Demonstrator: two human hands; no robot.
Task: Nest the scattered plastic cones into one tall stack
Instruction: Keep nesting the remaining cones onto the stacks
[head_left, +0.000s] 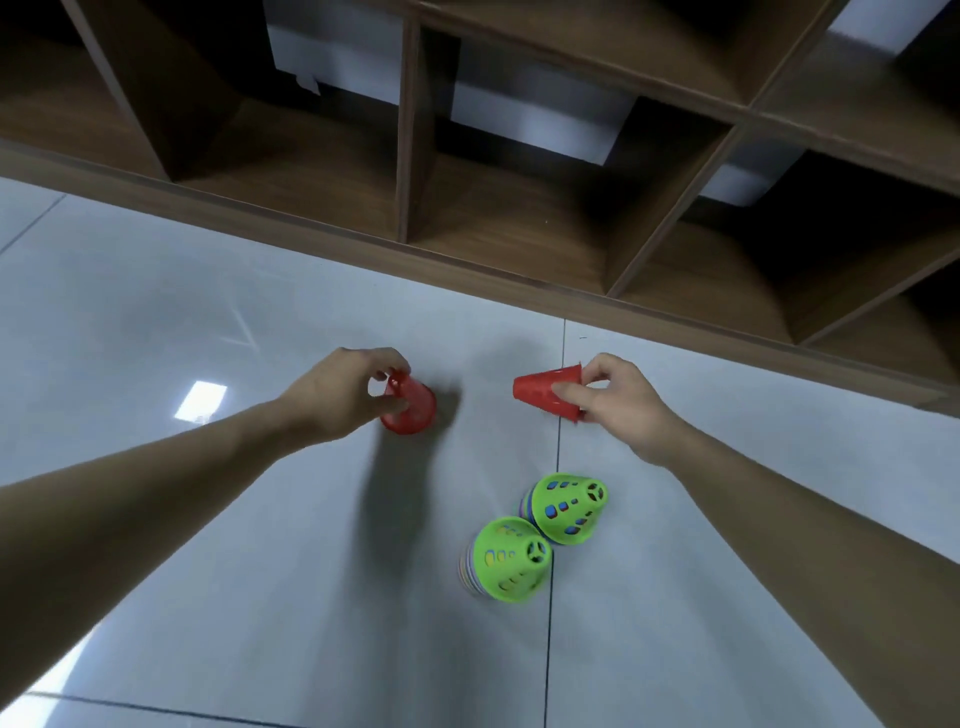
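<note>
Nearest to me, low on the pale tiled floor (156, 312), stand two short stacks of cones, each capped in green: the nearer stack (506, 561) and, touching it on its far right, the second stack (569, 506), with other colours showing through the slots and at the rims. Beyond them my two hands work apart from each other. My left hand (343, 395) has its fingers curled round the narrow top of a red cone (410, 408), whose wide mouth points away from me and down toward the floor; whether its rim is touching the tile I cannot tell. My right hand (618, 402) pinches another red cone (545, 395) by its wide rim, thumb and fingers closed on that edge, and this one lies sideways in the air, long axis running left to right, narrow tip aimed at my left hand. So the two reds are well apart and not lined up. The green stacks sit nearer my right hand than my left. I judge the right cone must be turned tip-up before it will drop over anything. The wooden shelving (415, 156) lies farther off.
</note>
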